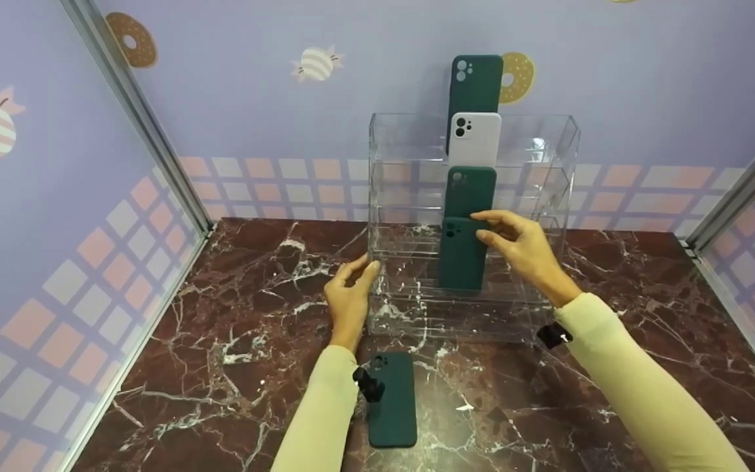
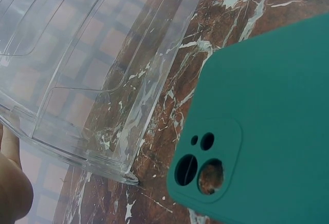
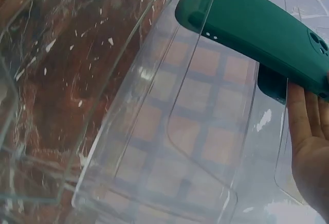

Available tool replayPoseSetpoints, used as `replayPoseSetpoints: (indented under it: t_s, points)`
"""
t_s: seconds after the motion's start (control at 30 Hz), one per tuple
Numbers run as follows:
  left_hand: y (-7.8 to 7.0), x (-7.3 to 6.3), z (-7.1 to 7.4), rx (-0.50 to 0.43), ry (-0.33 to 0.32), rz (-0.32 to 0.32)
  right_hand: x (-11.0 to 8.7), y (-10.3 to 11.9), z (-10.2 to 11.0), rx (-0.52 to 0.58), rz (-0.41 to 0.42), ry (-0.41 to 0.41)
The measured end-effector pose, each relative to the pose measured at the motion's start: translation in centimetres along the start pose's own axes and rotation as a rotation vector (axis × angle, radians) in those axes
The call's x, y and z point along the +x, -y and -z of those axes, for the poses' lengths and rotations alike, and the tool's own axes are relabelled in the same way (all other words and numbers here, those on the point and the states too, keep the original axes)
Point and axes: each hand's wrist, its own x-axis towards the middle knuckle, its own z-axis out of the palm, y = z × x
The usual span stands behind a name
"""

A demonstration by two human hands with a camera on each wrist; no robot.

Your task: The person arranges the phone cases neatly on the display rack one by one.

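My right hand [image 1: 525,252] pinches a dark green phone case [image 1: 463,259] by its upper right edge. That case stands upright in the front slot of a clear stepped rack [image 1: 410,318]. Behind it, one above another, stand another green case [image 1: 469,187], a white case [image 1: 476,141] and a green case [image 1: 479,82] at the top. With its fingertips, my left hand [image 1: 348,298] touches the rack's left side. Another green phone case [image 1: 394,419] lies on the table in front, partly under the left wrist camera; its camera holes show in the left wrist view.
A dark red marbled table [image 1: 233,387] carries the rack. Behind it rises a lilac wall [image 1: 253,111] with a checkered band. Metal posts [image 1: 148,124] and side panels bound the space on both sides.
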Motion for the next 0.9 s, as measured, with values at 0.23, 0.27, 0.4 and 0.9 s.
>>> replayPoseSetpoints:
  t_s: [0.23,0.27,0.4,0.9]
  points:
    - [0.12,-0.08,0.1,-0.018,0.001,-0.008,-0.3,-0.4,0.16,-0.074,0.04,-0.067]
    - [0.1,-0.07,0.1,-0.021,0.001,-0.011,-0.29,-0.51,0.15,-0.074,0.045,-0.078]
    - [0.12,-0.13,0.08,-0.021,0.004,-0.011,-0.26,-0.81,0.06,-0.07,0.045,-0.113]
    - [0.04,-0.06,-0.22,0.011,-0.028,-0.015,-0.64,-0.88,0.75,0.003,0.04,-0.111]
